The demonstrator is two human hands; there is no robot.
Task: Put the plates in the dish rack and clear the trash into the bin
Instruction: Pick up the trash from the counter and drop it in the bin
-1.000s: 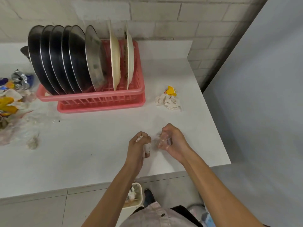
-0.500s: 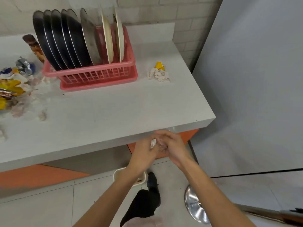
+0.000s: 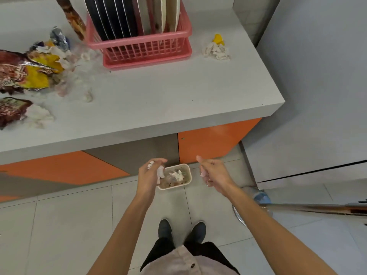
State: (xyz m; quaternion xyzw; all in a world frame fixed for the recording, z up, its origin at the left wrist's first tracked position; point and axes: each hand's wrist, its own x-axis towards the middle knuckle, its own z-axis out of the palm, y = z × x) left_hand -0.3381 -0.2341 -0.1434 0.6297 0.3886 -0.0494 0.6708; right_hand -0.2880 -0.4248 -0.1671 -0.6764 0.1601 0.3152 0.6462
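Observation:
A small cream bin [image 3: 187, 182] stands on the floor below the counter, with crumpled tissue inside. My left hand [image 3: 149, 176] hovers over its left edge and grips a wad of white tissue [image 3: 160, 172]. My right hand [image 3: 213, 172] hangs just right of the bin, fingers curled round a small pale scrap [image 3: 203, 173]. On the counter the pink dish rack [image 3: 147, 50] holds several dark plates [image 3: 111, 16] and two cream plates [image 3: 168, 14] on edge. More trash lies on the counter: wrappers [image 3: 29, 74] at left, a tissue with a yellow scrap [image 3: 216, 49] at right.
A brown bottle [image 3: 72, 18] stands left of the rack. The grey counter [image 3: 158, 96] ends at a corner on the right, beside a grey wall. Orange cabinet panels run beneath. My shoes [image 3: 181, 231] stand on the tiled floor; a metal object [image 3: 240, 215] lies at right.
My hands left the counter, dropped below its edge and have moved apart on either side of the bin. The view has tilted down to the floor.

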